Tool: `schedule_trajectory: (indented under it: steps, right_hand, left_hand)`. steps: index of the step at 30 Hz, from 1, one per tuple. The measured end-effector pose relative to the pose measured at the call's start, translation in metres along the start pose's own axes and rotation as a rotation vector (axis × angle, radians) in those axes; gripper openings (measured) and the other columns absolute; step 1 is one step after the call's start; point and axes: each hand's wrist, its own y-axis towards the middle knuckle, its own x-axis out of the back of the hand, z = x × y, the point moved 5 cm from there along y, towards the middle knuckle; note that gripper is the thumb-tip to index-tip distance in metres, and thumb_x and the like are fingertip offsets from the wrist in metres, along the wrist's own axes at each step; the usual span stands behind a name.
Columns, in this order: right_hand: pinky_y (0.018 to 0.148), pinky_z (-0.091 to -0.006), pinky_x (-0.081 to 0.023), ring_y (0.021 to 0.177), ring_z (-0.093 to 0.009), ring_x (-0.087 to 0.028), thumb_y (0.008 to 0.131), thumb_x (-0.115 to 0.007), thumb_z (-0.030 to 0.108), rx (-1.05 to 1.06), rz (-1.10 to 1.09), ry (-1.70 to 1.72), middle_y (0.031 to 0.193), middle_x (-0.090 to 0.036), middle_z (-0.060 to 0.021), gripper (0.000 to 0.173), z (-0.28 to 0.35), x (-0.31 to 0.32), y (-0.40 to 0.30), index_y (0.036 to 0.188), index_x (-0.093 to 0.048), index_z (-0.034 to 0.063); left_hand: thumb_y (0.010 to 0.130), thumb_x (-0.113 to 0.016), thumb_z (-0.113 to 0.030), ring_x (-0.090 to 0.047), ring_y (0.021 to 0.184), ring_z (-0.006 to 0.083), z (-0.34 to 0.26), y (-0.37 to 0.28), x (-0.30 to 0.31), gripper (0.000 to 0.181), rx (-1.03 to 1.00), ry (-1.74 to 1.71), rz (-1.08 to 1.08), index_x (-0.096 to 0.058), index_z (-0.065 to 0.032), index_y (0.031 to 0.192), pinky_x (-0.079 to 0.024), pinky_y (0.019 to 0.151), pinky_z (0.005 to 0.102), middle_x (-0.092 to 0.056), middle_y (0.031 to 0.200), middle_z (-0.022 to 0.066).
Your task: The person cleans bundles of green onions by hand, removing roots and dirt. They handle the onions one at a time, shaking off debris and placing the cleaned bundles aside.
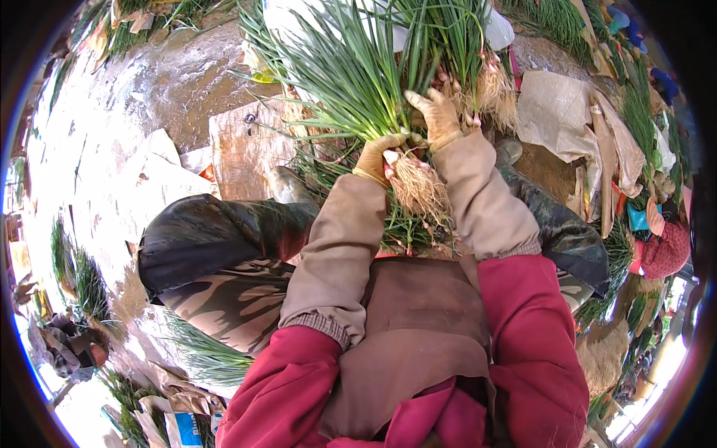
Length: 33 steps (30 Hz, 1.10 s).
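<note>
My left hand [378, 157], in a yellowish glove, is closed round the base of a bunch of green onions [358, 84]. Its pinkish bulbs and tangled pale roots [420, 185] hang towards me, and the leaves fan out up and to the left. My right hand [437, 116], gloved alike, is beside the stems with thumb and fingers apart; whether it touches a stem cannot be told. Another bunch with bulbs and roots [496, 89] lies just beyond it on white plastic sheeting [500, 31]. Loose green stalks [411, 227] lie below my hands, between my legs.
A worn wooden board [246, 151] lies left of the onions, on wet ground. Crumpled brown paper sacking [552, 109] is at the right. More onion bundles [89, 285] lie at the far left. A person in a red patterned head covering [665, 251] is at the right rim.
</note>
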Motion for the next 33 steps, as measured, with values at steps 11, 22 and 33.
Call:
schedule_trajectory:
  steps: [11,22,33]
  right_hand:
    - [0.042,-0.0239,-0.027,0.045,-0.010,-0.030,0.088,-0.040,0.024,-0.087,0.029,0.631,0.051,-0.034,0.0035,0.026,-0.009,-0.006,-0.013,0.082,-0.051,0.0018]
    - [0.032,-0.0212,-0.025,0.037,-0.007,-0.035,0.084,-0.043,0.017,-0.161,-0.085,0.570,0.049,-0.040,0.0031,0.014,0.000,0.003,0.018,0.080,-0.052,0.0069]
    - [0.055,-0.0244,-0.044,0.060,-0.015,-0.053,0.079,-0.059,0.017,0.351,-0.089,-0.479,0.069,-0.057,-0.0070,0.028,0.038,-0.010,-0.029,0.095,-0.054,-0.0056]
  left_hand:
    - [0.073,-0.053,-0.007,-0.059,0.072,0.0287,0.001,-0.002,0.000,0.019,0.113,-0.054,-0.055,-0.054,0.0035,0.088,-0.051,0.064,0.0441,-0.060,0.081,0.0168]
    - [0.073,-0.054,-0.007,-0.056,0.059,0.0251,0.001,-0.001,-0.008,0.014,0.146,-0.098,0.025,-0.053,0.0026,0.083,-0.050,0.057,0.0356,-0.057,0.069,0.0145]
    - [0.073,-0.055,-0.003,-0.059,0.065,0.0258,0.005,0.016,0.030,0.014,0.056,0.267,-0.141,-0.053,0.0048,0.085,-0.052,0.060,0.0371,-0.058,0.074,0.0158]
